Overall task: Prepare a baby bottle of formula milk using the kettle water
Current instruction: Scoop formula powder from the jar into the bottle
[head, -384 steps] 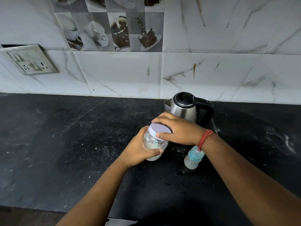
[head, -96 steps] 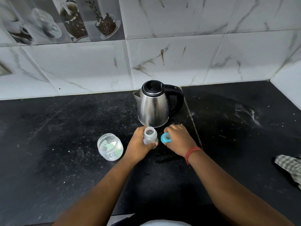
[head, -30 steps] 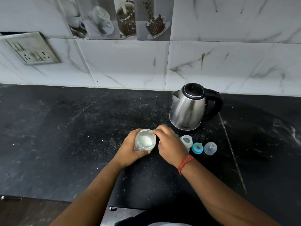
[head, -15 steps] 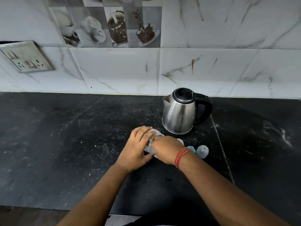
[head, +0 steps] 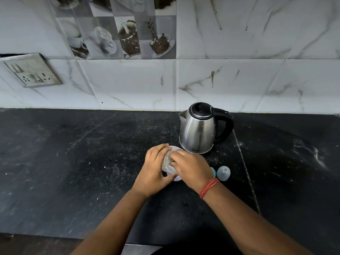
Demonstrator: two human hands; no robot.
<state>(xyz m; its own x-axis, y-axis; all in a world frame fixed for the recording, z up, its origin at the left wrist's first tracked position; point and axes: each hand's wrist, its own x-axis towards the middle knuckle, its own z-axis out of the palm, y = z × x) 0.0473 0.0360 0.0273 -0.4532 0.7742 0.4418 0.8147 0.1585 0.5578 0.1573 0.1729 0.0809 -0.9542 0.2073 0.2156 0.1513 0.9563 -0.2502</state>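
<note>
Black speckled counter (head: 73, 162); white marble-veined wall tiles (head: 239, 80); switch plate (head: 31, 70).

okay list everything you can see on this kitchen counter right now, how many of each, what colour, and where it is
kettle: one, steel with black lid and handle, at the back of the counter near the wall
jar: one, clear, tilted between both hands in front of the kettle
jar lid: one, pale lilac, on the counter under the hands, mostly hidden
clear cap: one, clear bluish, on the counter right of the hands
teal piece: one, teal, just an edge showing beside the right hand
counter: one, black, dusted with white specks
socket plate: one, grey, on the wall at left
left hand: grips the jar's side
right hand: fingers at the jar's mouth, red thread on the wrist
</note>
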